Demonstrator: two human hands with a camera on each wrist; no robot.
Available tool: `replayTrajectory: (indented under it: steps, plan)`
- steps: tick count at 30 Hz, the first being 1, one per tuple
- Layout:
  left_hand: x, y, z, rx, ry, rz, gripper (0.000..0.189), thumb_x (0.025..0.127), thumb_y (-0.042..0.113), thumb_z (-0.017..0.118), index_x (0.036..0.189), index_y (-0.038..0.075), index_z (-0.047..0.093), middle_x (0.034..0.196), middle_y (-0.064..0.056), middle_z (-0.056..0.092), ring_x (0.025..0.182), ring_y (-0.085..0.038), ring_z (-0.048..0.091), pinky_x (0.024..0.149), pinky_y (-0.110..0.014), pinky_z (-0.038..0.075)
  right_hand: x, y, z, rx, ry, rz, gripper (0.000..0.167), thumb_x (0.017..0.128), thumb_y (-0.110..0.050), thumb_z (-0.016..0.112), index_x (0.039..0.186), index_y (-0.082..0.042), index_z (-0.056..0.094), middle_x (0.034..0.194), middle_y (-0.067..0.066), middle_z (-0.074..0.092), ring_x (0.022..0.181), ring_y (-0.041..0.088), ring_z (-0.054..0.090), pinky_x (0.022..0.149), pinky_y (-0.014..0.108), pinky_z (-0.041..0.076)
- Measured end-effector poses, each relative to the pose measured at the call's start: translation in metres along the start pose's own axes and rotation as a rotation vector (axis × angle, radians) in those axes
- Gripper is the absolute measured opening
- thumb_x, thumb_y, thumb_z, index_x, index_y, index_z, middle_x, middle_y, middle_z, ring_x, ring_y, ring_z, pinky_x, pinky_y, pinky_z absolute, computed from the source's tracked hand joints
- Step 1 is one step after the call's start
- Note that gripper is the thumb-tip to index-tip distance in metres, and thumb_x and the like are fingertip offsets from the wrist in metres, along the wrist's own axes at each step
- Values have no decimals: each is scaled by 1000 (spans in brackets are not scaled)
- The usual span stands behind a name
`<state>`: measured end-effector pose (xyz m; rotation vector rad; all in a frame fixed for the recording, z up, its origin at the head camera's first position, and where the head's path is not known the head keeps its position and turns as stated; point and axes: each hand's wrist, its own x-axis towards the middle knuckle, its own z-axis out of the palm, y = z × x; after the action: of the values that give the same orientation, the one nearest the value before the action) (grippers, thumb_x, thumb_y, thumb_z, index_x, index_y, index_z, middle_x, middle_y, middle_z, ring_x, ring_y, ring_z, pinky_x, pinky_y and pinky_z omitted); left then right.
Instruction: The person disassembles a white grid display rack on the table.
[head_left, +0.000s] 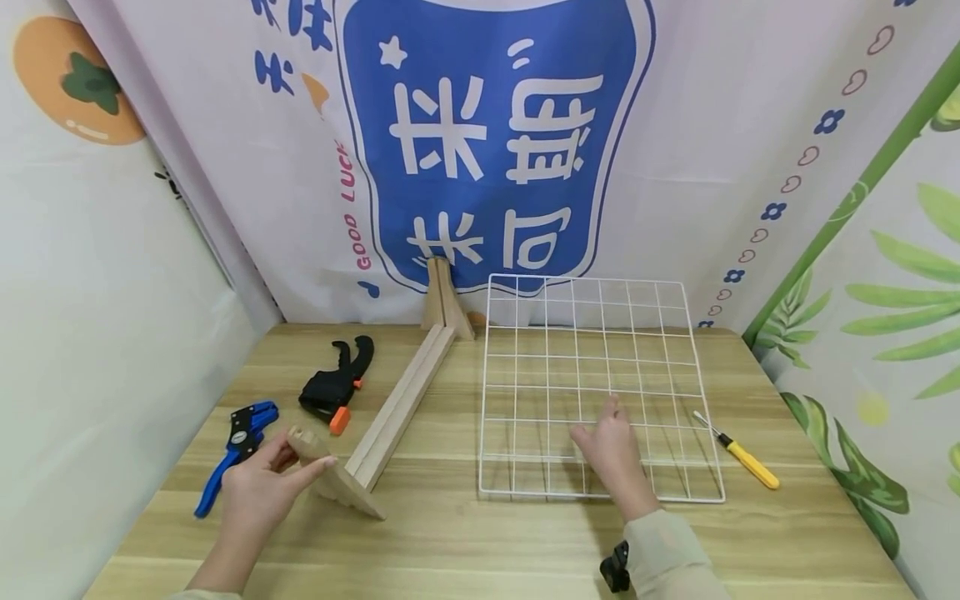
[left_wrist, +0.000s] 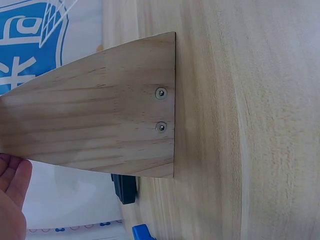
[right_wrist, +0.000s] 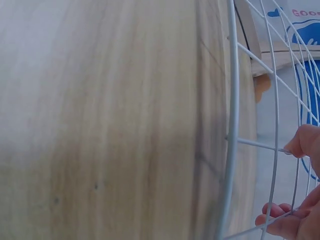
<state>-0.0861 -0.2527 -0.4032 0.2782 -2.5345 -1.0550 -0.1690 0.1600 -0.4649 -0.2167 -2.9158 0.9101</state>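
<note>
In the head view my left hand point(head_left: 258, 487) pinches the top of the near upright wooden end piece point(head_left: 341, 483). The left wrist view shows this tapered board point(left_wrist: 110, 115) standing on the table, with two screws point(left_wrist: 161, 93) near its base. A grooved wooden bar point(head_left: 401, 408) joins it to a matching end piece point(head_left: 447, 304) by the back wall. My right hand point(head_left: 615, 450) grips the white wire grid panel point(head_left: 546, 387) by wires in its lower middle. In the right wrist view the thumb and fingers point(right_wrist: 282, 227) are at the wires, and the panel's rim point(right_wrist: 231, 125) casts a shadow on the table.
A black clamp with orange tips point(head_left: 330, 387) and a blue-handled wire stripper point(head_left: 236, 450) lie left of the wooden stand. On the right, a yellow-handled screwdriver point(head_left: 750, 462) lies beside the panel. A printed cloth point(head_left: 675, 167) hangs behind the wooden table point(head_left: 450, 550).
</note>
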Motion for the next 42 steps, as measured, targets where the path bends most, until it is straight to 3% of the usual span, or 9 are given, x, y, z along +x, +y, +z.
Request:
replayTrajectory:
  steps: [5, 10, 14, 20, 27, 35, 36, 39, 42]
  plan:
    - [0, 0, 2, 24, 17, 28, 69, 62, 25, 87, 116, -8, 60, 102, -26, 65, 93, -37, 65, 72, -36, 55, 6, 3, 8, -35, -42, 33, 88, 80, -30, 60, 140, 17, 15, 131, 43, 32, 52, 21, 47, 42, 26, 44]
    - [1, 0, 4, 40, 30, 38, 66, 62, 26, 87, 114, -6, 62, 98, -25, 67, 91, -36, 66, 71, -38, 55, 9, 6, 15, -58, -38, 30, 86, 80, -30, 61, 138, 18, 18, 129, 43, 36, 60, 25, 50, 48, 29, 48]
    - [2, 0, 5, 59, 70, 65, 61, 60, 20, 88, 110, -5, 65, 92, -22, 69, 86, -33, 67, 65, -18, 55, 11, 6, 19, -45, -43, 38, 85, 82, -30, 59, 138, 17, 18, 130, 42, 36, 55, 22, 47, 42, 27, 43]
    - [3, -1, 6, 60, 106, 92, 59, 57, 17, 89, 107, -3, 67, 88, -20, 70, 79, -24, 69, 61, 4, 41, 15, 6, 26, -31, -25, 30, 82, 83, -29, 59, 138, 18, 20, 129, 43, 36, 51, 21, 46, 39, 23, 42]
    - [1, -1, 8, 27, 82, 44, 64, 59, 20, 88, 113, -5, 63, 93, -21, 69, 83, -25, 68, 62, 5, 41, 17, 7, 30, -51, -29, 21, 81, 83, -27, 62, 135, 21, 23, 127, 43, 39, 55, 23, 52, 44, 25, 49]
    - [-1, 2, 8, 19, 74, 17, 63, 60, 21, 88, 112, -4, 64, 96, -23, 68, 86, -30, 67, 61, -1, 46, 13, 10, 35, -22, -47, 31, 79, 86, -26, 59, 137, 18, 19, 129, 40, 39, 46, 14, 40, 35, 20, 38]
    - [-1, 3, 8, 20, 76, 18, 62, 60, 22, 88, 112, -4, 64, 96, -23, 68, 85, -28, 68, 60, 0, 45, 12, 10, 36, -18, -44, 28, 79, 86, -26, 58, 137, 18, 19, 128, 39, 41, 45, 14, 41, 35, 20, 38]
    - [-1, 2, 9, 18, 84, 26, 61, 59, 23, 88, 110, -2, 65, 95, -22, 69, 77, -2, 65, 59, 3, 43, 11, 11, 39, -38, -10, 8, 76, 85, -25, 56, 136, 19, 22, 120, 39, 46, 53, 21, 48, 42, 26, 45]
    - [-1, 0, 10, 12, 108, 62, 57, 58, 20, 89, 106, -2, 67, 92, -22, 69, 73, 23, 48, 60, 3, 42, 9, 12, 41, -65, 32, -12, 74, 85, -25, 55, 134, 21, 25, 119, 40, 47, 70, 33, 57, 56, 35, 54]
